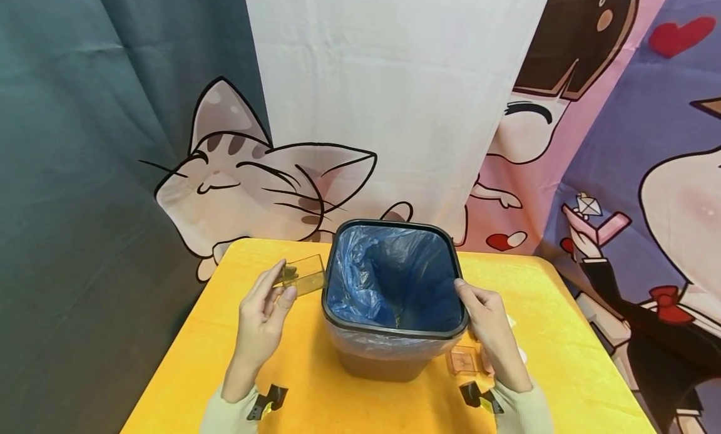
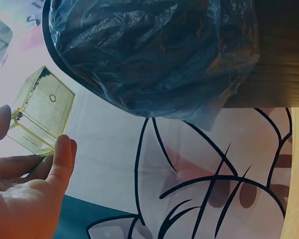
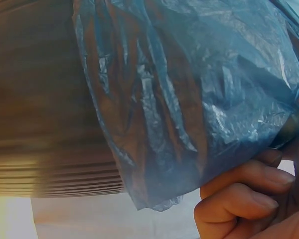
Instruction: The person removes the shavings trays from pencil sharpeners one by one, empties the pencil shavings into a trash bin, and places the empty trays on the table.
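Observation:
A brown trash bin point(image 1: 383, 364) stands upright on the yellow-covered table, with a black rim and a blue plastic bag point(image 1: 352, 284) lining it and folded over its outside. My left hand point(image 1: 259, 324) pinches a clear yellowish plastic box point(image 1: 306, 276) between thumb and fingers, just left of the bin's rim. In the left wrist view, the box point(image 2: 50, 99) is tilted, and the hand point(image 2: 30, 191) holds it by one end. On the other side, my right hand point(image 1: 494, 324) grips the bin's rim, thumb on top; its curled fingers point(image 3: 239, 199) lie under the bag's edge in the right wrist view.
An orange see-through box point(image 1: 464, 361) lies right of the bin on the yellow tablecloth point(image 1: 304, 384). Beside it, pale items point(image 1: 522, 355) are partly hidden by my right forearm. A printed cartoon curtain point(image 1: 372, 96) hangs behind the table.

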Demonstrator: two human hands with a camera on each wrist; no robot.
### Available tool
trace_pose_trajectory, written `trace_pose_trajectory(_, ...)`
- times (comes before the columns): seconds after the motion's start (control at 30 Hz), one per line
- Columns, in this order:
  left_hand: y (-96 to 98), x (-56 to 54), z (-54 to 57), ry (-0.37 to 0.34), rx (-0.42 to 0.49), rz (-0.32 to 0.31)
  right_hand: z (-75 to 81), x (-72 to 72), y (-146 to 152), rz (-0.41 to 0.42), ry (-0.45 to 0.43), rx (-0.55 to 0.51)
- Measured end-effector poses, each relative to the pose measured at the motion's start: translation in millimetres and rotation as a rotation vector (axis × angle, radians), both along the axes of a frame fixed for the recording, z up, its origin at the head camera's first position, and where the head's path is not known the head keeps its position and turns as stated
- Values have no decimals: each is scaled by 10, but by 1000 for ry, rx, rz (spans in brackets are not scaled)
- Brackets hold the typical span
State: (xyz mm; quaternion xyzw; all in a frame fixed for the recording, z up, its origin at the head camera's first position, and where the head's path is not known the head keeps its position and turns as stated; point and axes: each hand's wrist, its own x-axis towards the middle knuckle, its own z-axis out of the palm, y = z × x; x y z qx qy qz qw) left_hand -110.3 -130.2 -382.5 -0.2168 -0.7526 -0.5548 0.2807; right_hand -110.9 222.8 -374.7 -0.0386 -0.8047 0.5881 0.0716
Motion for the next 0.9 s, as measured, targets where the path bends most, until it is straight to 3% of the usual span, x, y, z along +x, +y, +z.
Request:
trace_pose_trajectory(0.07, -8, 17, 19, 8, 3, -4, -6, -1, 6, 3, -4, -3)
trace_pose_trajectory(0.27, 24, 145, 218, 43, -13, -12, -80, -34, 39, 4, 5, -23)
trace_pose_trajectory(0.37, 11, 170, 239, 35, -29, -1, -80, -33, 34, 4, 11, -29)
trace_pose_trajectory(0.47, -22, 166, 203, 35, -21, -6, -78, -30, 33, 8, 11, -31)
trace_pose_trajectory(0.67, -121, 74, -2, 60, 15, -28, -75, -24, 34, 10, 11, -32)
trace_pose_trajectory(0.9, -197, 67, -105, -40, 16, -7, -89, -27, 36, 10, 21, -27)
